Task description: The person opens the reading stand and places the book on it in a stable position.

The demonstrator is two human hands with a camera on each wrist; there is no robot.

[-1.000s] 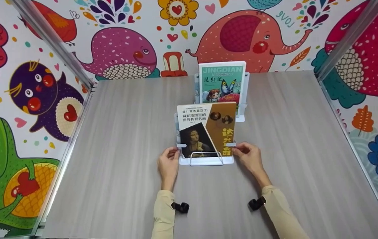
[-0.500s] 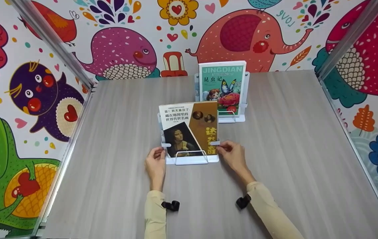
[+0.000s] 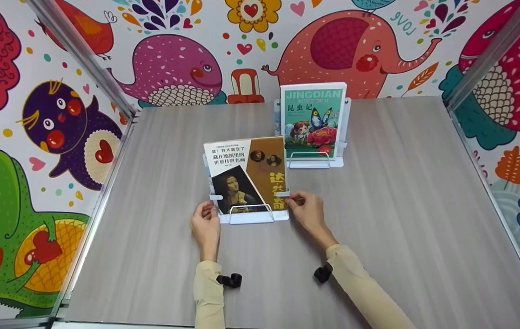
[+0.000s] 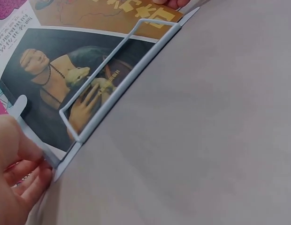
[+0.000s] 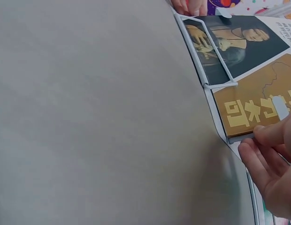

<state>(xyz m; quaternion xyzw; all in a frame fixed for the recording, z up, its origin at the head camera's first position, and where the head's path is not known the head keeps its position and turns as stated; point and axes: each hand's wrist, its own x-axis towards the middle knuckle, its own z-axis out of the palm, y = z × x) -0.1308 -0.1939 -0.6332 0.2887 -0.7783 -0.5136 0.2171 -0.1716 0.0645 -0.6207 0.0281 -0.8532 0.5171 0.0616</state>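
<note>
A brown and white book (image 3: 241,176) with a painted portrait on its cover leans upright in a white book stand (image 3: 253,220). My left hand (image 3: 206,228) grips the stand's left edge low down. On the opposite side, the thumb and fingers of my right hand (image 3: 309,214) pinch the stand's right edge. In the left wrist view, the wire page holder (image 4: 101,65) crosses the bottom of the cover. The right wrist view has my right thumb pressed at the lower corner of the book (image 5: 244,117), below a side clip (image 5: 280,108).
Behind and to the right stands a second white book stand (image 3: 315,164) with a green children's book (image 3: 312,121). The grey wood-grain table (image 3: 379,183) extends on both sides. Cartoon-printed walls (image 3: 251,50) and metal posts (image 3: 91,59) enclose the back and sides.
Both hands have moved left with the front book stand and its book. The green book's lower part and its wire holder, formerly covered, now show. The head view has shifted slightly.
</note>
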